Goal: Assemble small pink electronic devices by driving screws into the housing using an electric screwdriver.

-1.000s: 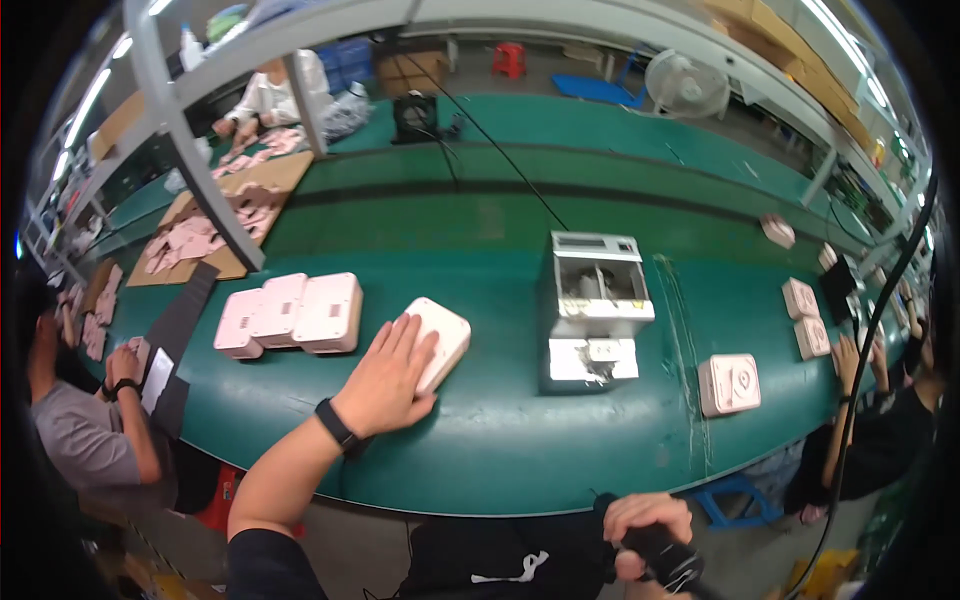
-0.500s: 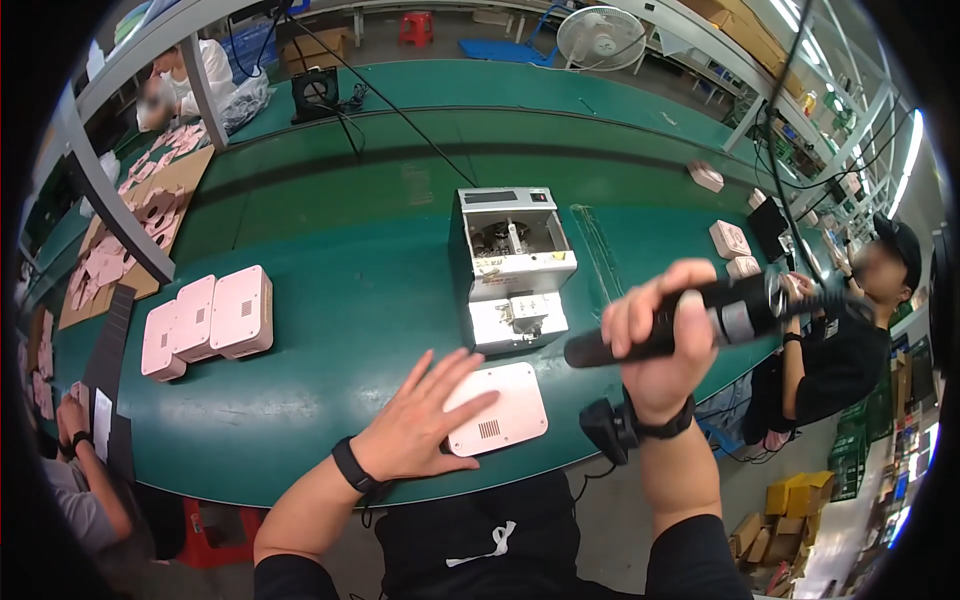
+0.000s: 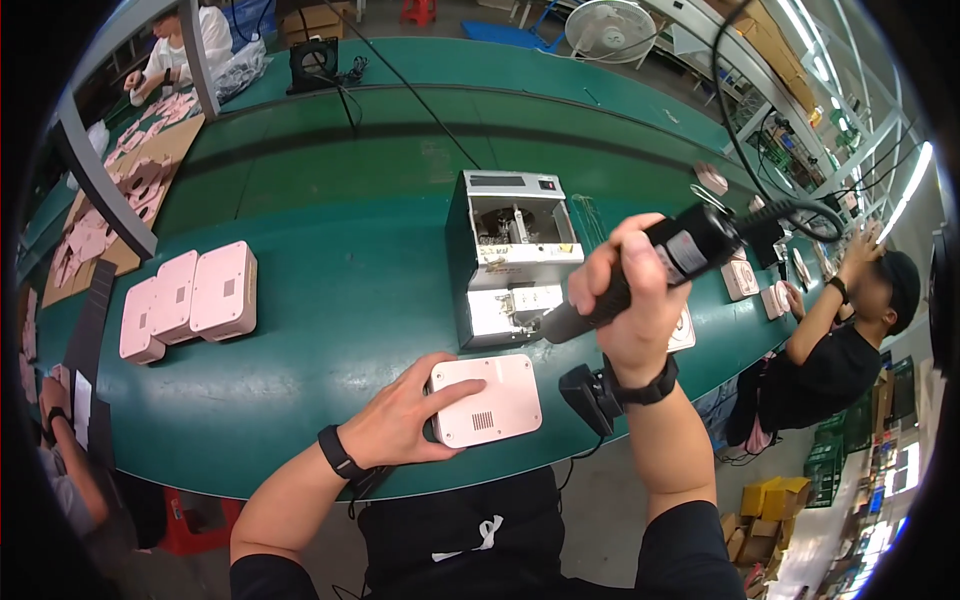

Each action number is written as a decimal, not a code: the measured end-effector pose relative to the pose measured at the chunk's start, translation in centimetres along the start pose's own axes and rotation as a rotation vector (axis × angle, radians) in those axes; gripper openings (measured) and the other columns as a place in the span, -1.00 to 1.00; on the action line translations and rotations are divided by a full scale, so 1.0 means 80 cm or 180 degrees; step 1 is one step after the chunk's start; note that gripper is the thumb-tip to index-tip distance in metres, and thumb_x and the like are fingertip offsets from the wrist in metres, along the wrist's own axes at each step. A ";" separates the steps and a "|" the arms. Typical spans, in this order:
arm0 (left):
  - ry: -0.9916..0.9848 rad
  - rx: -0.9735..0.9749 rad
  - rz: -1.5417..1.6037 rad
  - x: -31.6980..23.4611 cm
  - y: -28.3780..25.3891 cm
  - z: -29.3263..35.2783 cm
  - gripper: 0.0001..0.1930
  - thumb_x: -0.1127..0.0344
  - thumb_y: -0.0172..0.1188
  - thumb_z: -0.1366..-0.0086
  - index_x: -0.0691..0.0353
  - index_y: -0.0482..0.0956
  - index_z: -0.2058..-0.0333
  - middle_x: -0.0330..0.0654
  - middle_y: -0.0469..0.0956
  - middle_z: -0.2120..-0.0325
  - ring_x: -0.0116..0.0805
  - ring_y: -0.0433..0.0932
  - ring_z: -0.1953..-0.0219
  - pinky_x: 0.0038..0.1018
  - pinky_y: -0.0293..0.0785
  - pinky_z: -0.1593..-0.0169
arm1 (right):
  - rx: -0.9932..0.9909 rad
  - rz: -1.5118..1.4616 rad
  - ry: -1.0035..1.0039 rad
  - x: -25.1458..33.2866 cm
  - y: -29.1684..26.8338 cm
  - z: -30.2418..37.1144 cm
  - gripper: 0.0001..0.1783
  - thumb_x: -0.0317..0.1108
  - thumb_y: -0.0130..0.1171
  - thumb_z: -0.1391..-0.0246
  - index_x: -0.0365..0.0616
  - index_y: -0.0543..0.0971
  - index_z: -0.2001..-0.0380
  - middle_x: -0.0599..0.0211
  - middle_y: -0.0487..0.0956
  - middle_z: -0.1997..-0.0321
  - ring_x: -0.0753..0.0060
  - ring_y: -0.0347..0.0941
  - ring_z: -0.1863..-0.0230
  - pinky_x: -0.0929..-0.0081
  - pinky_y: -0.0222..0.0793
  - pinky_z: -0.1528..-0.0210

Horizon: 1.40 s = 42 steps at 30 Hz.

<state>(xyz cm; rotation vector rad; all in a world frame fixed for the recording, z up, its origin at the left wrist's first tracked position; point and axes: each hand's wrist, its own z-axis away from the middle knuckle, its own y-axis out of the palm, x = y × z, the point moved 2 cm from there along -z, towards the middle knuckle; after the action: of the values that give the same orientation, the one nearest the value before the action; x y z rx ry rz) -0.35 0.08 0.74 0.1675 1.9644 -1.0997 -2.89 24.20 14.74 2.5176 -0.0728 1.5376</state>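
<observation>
My right hand (image 3: 635, 305) is wrapped around a black electric screwdriver (image 3: 695, 243), tilted so that its tip end reaches the front of a screw feeder machine (image 3: 515, 258). Whether the tip touches the feeder's pick-up spot I cannot tell. My left hand (image 3: 400, 412) grips the left side of a pale pink plastic box (image 3: 510, 410), one finger lying across its top. This box lies on the table in front of the feeder, its face with the slotted vent and corner holes upward.
Several like pink boxes (image 3: 190, 300) stand together at the left. Pink flat parts (image 3: 85, 228) cover cardboard beyond them. More pink boxes (image 3: 740, 280) lie at the right, near a co-worker in black (image 3: 825, 345). A cable (image 3: 790, 212) loops from the screwdriver's rear.
My right hand has brought the screwdriver left to the feeder's front. My left hand has closed on the box's side. The co-worker at the right has raised an arm.
</observation>
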 end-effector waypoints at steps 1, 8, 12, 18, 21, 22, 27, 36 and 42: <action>-0.0024 -0.0002 0.0026 0.000 0.000 -0.001 -0.13 0.26 0.59 0.09 -0.09 0.49 -0.29 0.05 0.31 -0.22 0.11 0.48 -0.19 -0.17 0.55 -0.18 | -0.0007 -0.0061 0.0010 0.002 -0.004 0.006 -0.80 -0.23 0.06 -0.36 -0.12 0.39 0.16 0.29 0.41 0.62 0.41 0.32 0.70 0.33 0.37 0.55; -0.0051 -0.0010 0.0037 -0.001 -0.001 -0.002 -0.12 0.28 0.60 0.12 -0.08 0.50 -0.28 0.04 0.32 -0.20 0.11 0.48 -0.18 -0.18 0.55 -0.18 | 0.0070 -0.0116 0.0013 -0.001 -0.017 0.034 -0.72 -0.15 0.08 -0.34 -0.12 0.36 0.11 0.30 0.40 0.60 0.42 0.30 0.69 0.34 0.36 0.54; 0.0045 -0.0024 -0.0005 0.000 0.001 -0.005 -0.10 0.26 0.58 0.10 -0.14 0.46 -0.31 0.02 0.29 -0.19 0.09 0.49 -0.13 -0.19 0.58 -0.14 | 0.0049 -0.0076 -0.0027 -0.018 -0.023 0.039 -0.69 -0.13 0.10 -0.32 -0.12 0.35 0.12 0.29 0.40 0.59 0.42 0.31 0.68 0.35 0.35 0.55; -0.0015 -0.0021 -0.0092 -0.004 -0.001 -0.004 -0.13 0.28 0.61 0.13 -0.07 0.52 -0.26 0.04 0.33 -0.18 0.11 0.49 -0.17 -0.17 0.56 -0.16 | 0.0198 -0.0248 0.0044 -0.031 -0.021 0.052 -0.65 -0.11 0.14 -0.29 -0.12 0.31 0.12 0.29 0.40 0.57 0.45 0.28 0.66 0.36 0.35 0.54; -0.0025 -0.0001 -0.0101 -0.002 -0.002 -0.005 -0.13 0.28 0.62 0.14 -0.08 0.52 -0.26 0.04 0.33 -0.18 0.11 0.49 -0.16 -0.18 0.56 -0.16 | 0.0282 -0.0244 0.0037 -0.033 -0.021 0.054 -0.64 -0.12 0.15 -0.27 -0.12 0.30 0.11 0.28 0.40 0.57 0.46 0.27 0.66 0.36 0.35 0.54; -0.0019 -0.0011 -0.0088 -0.002 -0.002 -0.007 -0.13 0.28 0.62 0.14 -0.08 0.53 -0.26 0.03 0.33 -0.18 0.11 0.49 -0.16 -0.18 0.56 -0.16 | 0.0362 -0.0249 0.0039 -0.033 -0.022 0.055 -0.63 -0.12 0.16 -0.27 -0.12 0.30 0.11 0.28 0.40 0.56 0.47 0.26 0.66 0.36 0.35 0.54; 0.0026 -0.0005 -0.0096 0.001 0.000 -0.005 -0.09 0.27 0.61 0.13 -0.13 0.48 -0.30 0.02 0.30 -0.20 0.11 0.48 -0.17 -0.17 0.56 -0.17 | 0.0358 -0.0263 0.0084 -0.036 -0.024 0.051 -0.63 -0.12 0.17 -0.26 -0.11 0.31 0.11 0.27 0.41 0.56 0.46 0.26 0.66 0.35 0.35 0.54; 0.0002 0.0005 -0.0054 -0.002 -0.001 -0.002 -0.14 0.24 0.60 0.10 -0.10 0.51 -0.27 0.00 0.33 -0.20 0.08 0.50 -0.17 -0.18 0.57 -0.17 | 0.0148 -0.0276 -0.0136 -0.006 -0.017 0.030 -0.73 -0.16 0.08 -0.33 -0.10 0.33 0.13 0.28 0.42 0.57 0.42 0.31 0.67 0.33 0.36 0.54; 0.0018 0.0029 -0.0167 0.001 0.000 -0.003 -0.10 0.19 0.57 0.06 -0.19 0.43 -0.33 0.01 0.27 -0.25 0.09 0.50 -0.17 -0.15 0.60 -0.13 | 0.0032 -0.0195 -0.0398 -0.013 -0.010 -0.004 -0.75 -0.16 0.03 -0.37 -0.10 0.33 0.13 0.29 0.41 0.59 0.40 0.31 0.68 0.32 0.35 0.55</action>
<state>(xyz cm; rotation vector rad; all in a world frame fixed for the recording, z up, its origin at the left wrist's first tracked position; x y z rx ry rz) -0.54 0.25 0.74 0.1247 1.9789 -1.1430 -3.54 24.99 13.89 2.5961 -0.0055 1.3606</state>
